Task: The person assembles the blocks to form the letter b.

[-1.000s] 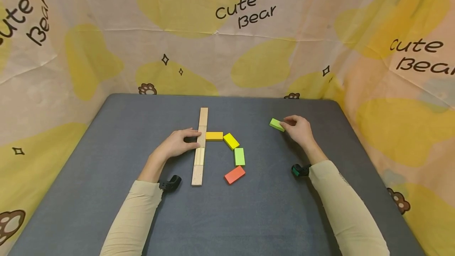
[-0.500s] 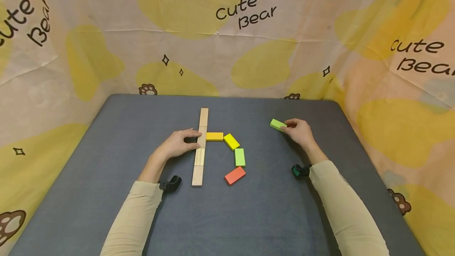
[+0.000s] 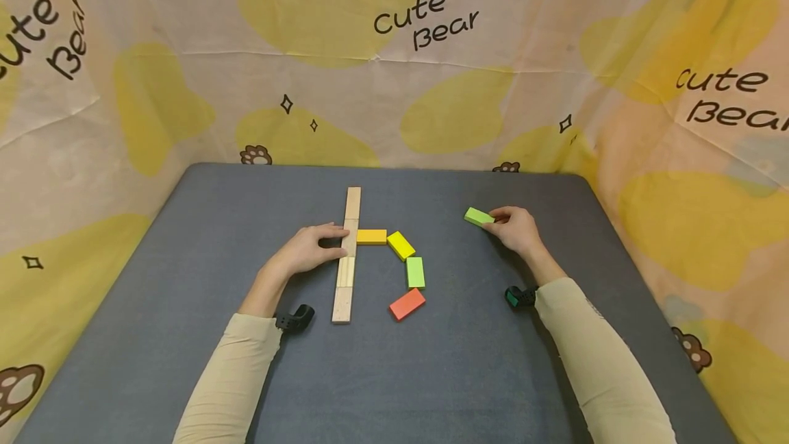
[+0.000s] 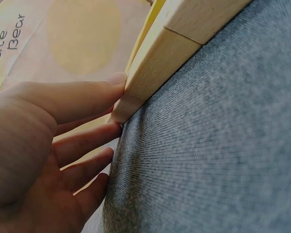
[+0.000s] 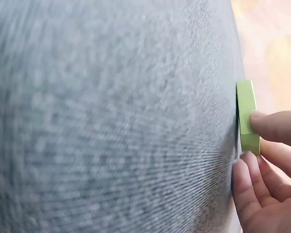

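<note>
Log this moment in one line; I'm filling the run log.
left hand: rests on wooden strip | right hand: pinches green block | table

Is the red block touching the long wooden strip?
No, the red block lies apart from the wooden strip, with bare grey table between them.

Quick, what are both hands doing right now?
Left hand: open, straight fingers pressing the wooden strip.
Right hand: pinching the green block.
</note>
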### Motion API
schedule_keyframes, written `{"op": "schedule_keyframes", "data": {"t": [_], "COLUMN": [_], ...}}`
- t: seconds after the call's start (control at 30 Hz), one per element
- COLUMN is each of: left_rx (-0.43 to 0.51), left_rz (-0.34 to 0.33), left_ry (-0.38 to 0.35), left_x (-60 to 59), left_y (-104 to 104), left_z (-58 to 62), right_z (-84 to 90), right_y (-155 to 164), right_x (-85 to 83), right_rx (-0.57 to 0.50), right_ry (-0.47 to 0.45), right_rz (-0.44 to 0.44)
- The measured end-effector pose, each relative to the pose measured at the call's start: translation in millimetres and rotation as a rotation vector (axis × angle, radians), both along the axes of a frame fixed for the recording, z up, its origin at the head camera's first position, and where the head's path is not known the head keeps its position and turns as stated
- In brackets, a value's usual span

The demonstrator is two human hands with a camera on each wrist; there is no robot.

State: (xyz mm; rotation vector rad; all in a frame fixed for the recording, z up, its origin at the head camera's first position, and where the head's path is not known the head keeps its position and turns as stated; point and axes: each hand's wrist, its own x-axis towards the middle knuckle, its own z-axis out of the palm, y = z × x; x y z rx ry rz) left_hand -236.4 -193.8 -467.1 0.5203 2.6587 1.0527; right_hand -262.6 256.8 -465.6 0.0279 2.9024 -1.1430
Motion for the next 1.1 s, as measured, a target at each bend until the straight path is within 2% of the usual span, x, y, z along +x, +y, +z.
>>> {"op": "schedule_keyframes", "data": {"t": [0.57,1.1], "left_rx": [0.007,0.009], "left_rz": [0.001,0.003], "left_ry": [-0.006,-0.008], "left_x": [0.3,-0.4], "left_y": [-0.4,-0.2], "left_z": [0.0,-0.8], "right_z": [9.9,9.9], "right_y": [-16.8,-46.1], "right_x": [14.8,31.9], "right_rx": [-0.015,-0.024], "right_ry": [0.01,0.039], "right_rz": [0.08,0.161]}}
